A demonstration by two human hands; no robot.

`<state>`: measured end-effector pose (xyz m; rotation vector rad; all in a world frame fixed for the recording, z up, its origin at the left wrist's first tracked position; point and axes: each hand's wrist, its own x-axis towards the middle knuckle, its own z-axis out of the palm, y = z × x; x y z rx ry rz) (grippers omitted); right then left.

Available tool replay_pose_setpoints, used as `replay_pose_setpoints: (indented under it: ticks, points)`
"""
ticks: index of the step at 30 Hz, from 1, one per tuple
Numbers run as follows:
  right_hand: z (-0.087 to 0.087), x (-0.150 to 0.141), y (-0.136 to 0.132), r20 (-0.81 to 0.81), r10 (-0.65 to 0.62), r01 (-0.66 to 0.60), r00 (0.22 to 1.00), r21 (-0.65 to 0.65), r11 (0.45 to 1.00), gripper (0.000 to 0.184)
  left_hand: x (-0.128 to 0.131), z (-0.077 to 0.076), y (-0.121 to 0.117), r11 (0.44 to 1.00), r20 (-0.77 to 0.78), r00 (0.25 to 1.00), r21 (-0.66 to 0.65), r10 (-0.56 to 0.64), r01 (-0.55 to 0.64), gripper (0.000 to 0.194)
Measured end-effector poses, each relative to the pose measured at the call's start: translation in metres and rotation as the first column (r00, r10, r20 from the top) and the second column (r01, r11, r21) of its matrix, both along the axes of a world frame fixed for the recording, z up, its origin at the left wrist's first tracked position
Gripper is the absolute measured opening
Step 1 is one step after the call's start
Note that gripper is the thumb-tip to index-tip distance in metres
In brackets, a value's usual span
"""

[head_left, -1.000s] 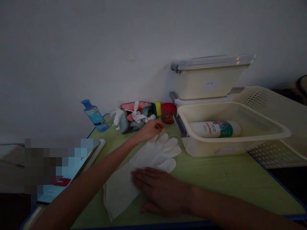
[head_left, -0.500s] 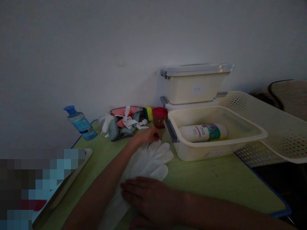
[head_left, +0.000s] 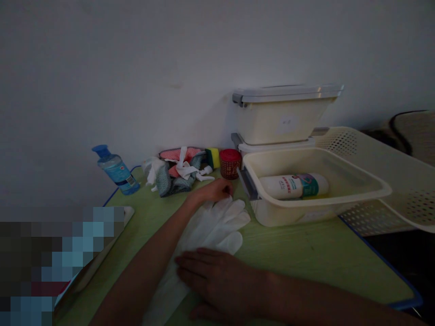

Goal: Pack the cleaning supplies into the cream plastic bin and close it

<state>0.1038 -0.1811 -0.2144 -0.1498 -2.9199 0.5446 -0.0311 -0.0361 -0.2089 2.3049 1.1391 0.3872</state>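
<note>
A white glove [head_left: 200, 226] lies flat on the green table, its fingers pointing away to the upper right. My left hand [head_left: 215, 190] is closed at the far edge of the glove, curled fingers pinching one of its fingertips. The exact grip is partly hidden by the hand itself. Across the glove's lower palm and cuff, my right hand [head_left: 217, 278] rests flat with fingers stretched out. The cuff runs out of view between my forearms.
Cleaning cloths [head_left: 180, 174], a yellow-green sponge [head_left: 213, 158] and a red-lidded container [head_left: 230, 164] stand along the wall. A blue bottle [head_left: 117, 170] leans left. At right are an open bin [head_left: 282, 213] holding a white bottle [head_left: 288, 186], a lidded box [head_left: 282, 122] and a perforated basket [head_left: 390, 167].
My left hand has come down onto the glove's finger end and closed there. My right hand has stayed flat on the glove. The view has shifted slightly.
</note>
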Motion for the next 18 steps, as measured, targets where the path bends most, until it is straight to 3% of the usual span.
replay_pose_setpoints:
  ticks: [8,13,18]
  points:
    - [0.003,0.0,0.001,0.03,0.001,0.0,1.0,-0.02,1.0,0.055,0.011,0.001,0.0,1.0,0.055,0.998,0.001,-0.029,0.029,0.027]
    - [0.005,0.0,0.0,0.029,-0.001,0.002,1.0,-0.013,1.0,0.053,0.015,0.01,-0.008,0.998,0.045,0.998,-0.027,-0.054,0.055,0.013]
    - [0.004,0.0,0.0,0.014,0.0,0.001,1.0,-0.01,1.0,0.053,0.017,0.008,-0.011,0.999,0.017,1.0,-0.03,-0.026,0.027,0.007]
